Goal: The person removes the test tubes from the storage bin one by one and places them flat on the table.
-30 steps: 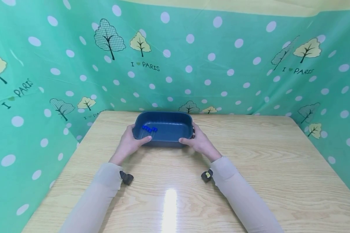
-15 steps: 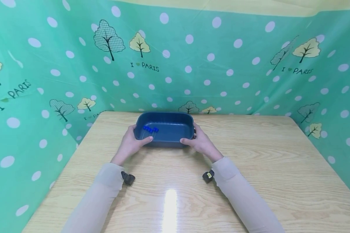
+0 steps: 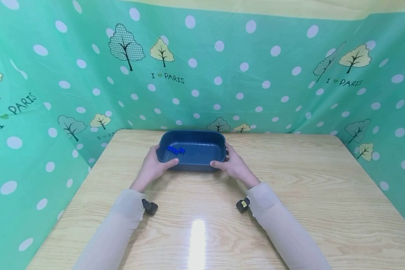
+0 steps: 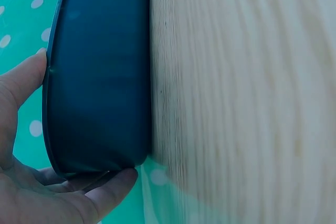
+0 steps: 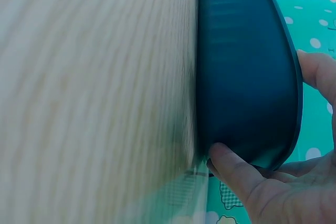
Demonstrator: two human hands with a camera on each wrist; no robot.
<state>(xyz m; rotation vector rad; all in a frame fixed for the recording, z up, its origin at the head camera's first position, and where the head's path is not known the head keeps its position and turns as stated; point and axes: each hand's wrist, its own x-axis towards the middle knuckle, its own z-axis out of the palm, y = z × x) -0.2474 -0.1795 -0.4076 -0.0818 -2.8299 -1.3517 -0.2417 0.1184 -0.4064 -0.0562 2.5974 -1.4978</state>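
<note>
We grip the dark blue tub [image 3: 197, 168] from both ends, our left hand [image 3: 152, 164] at its 8 o'clock and our right hand [image 3: 235, 165] at its 4 o'clock, each partly spread, thumb on the rim by the near side and fingers bent round the end wall. It sits straight ahead of us at 12 o'clock, near the far edge of the wooden table [image 3: 300, 187]; we cannot tell whether its base touches the tabletop. Inside, toward its 9 o'clock, lie several small bright blue pieces [image 3: 176, 150]. Our pale sleeves [image 3: 283, 225] run back toward 7 and 5 o'clock, a small black camera [image 3: 150, 207] at each cuff. Beyond the table, from 9 through 12 to 3 o'clock, hangs green dotted cloth [image 3: 243, 88] printed with trees.
</note>
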